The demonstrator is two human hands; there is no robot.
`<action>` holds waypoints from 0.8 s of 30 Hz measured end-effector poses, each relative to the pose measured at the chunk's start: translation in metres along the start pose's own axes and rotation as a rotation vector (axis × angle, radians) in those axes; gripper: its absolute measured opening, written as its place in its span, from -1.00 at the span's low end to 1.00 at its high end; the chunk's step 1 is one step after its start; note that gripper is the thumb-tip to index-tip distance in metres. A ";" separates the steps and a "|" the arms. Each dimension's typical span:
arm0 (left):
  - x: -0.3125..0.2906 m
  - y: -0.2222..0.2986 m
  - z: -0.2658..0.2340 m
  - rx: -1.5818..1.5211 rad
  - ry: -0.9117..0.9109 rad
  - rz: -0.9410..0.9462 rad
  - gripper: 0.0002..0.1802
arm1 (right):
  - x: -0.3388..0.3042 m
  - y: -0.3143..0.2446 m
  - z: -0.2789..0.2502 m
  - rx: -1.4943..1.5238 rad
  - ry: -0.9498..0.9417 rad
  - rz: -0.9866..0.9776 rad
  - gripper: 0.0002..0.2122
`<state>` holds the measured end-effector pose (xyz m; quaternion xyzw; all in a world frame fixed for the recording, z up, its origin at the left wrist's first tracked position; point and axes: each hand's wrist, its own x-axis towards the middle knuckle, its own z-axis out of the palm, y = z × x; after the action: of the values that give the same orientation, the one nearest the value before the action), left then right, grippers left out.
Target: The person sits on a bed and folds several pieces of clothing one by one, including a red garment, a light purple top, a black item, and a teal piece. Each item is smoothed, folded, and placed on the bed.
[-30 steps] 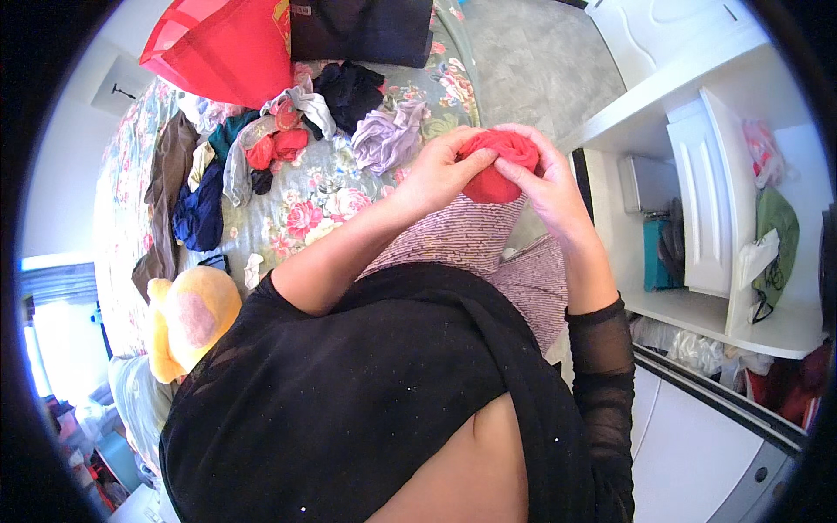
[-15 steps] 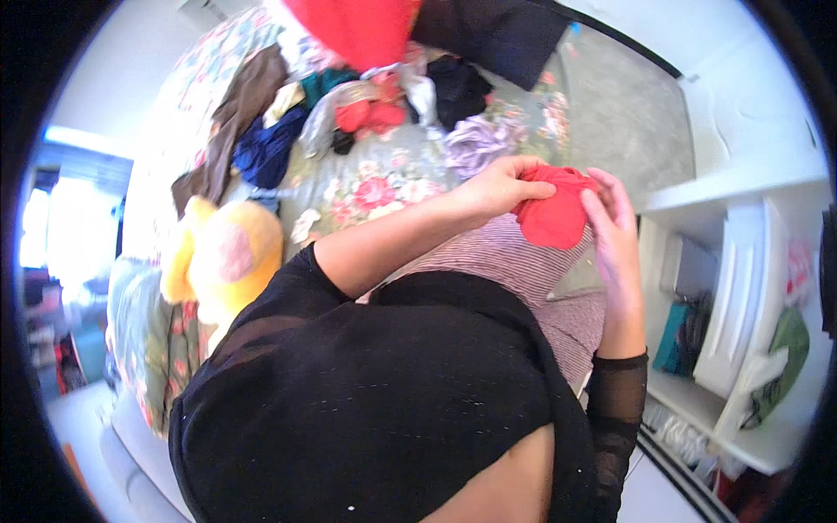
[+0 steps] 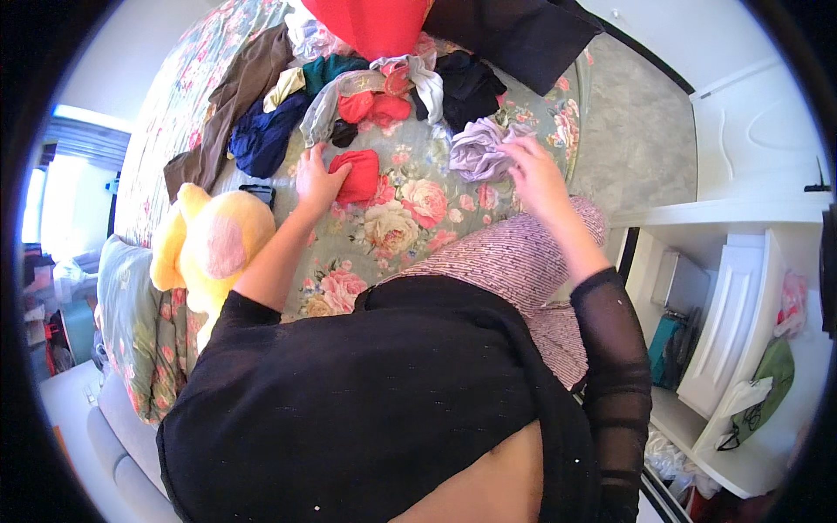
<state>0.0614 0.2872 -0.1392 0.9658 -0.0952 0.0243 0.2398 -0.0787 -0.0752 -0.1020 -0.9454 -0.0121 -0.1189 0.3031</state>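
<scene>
On the flowered bedspread (image 3: 397,253) lies a small folded red cloth (image 3: 357,177). My left hand (image 3: 317,183) rests at its left edge, thumb against the cloth and fingers apart. Farther right, the fingertips of my right hand (image 3: 539,174) pinch the right side of a crumpled lilac garment (image 3: 478,150). Beyond my left hand is a heap with a coral-red piece (image 3: 375,108), a grey piece (image 3: 336,98) and a navy garment (image 3: 264,139). A black garment (image 3: 471,91) lies behind the lilac one.
A yellow plush toy (image 3: 222,244) sits at the left, by a flowered pillow (image 3: 131,305). Brown trousers (image 3: 235,96) stretch along the far left. Large red (image 3: 375,26) and black (image 3: 514,39) fabric pieces stand at the back. An open white cabinet (image 3: 724,314) is at the right.
The red cloth, held between both hands over my lap before, now lies on the bed to the left. My left hand moved left with it; my right hand moved to the lilac garment.
</scene>
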 end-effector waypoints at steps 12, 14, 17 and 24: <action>-0.018 0.190 0.044 -0.768 -0.309 0.675 -0.07 | 0.024 -0.001 -0.074 0.990 0.102 0.398 -0.82; -0.018 0.223 0.044 -0.970 -0.548 0.636 -0.25 | 0.016 -0.006 -0.123 1.264 -0.054 0.497 -0.81; -0.019 0.257 0.036 -1.162 -1.048 0.326 -0.59 | 0.000 -0.013 -0.159 1.554 -0.174 0.372 -0.79; -0.018 0.256 0.029 -1.368 -0.989 0.108 -0.69 | -0.046 0.005 -0.205 1.743 0.118 0.429 -0.81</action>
<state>-0.0059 0.0548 -0.0488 0.5012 -0.2291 -0.4528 0.7009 -0.1673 -0.1946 0.0460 -0.3544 0.0942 -0.0567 0.9286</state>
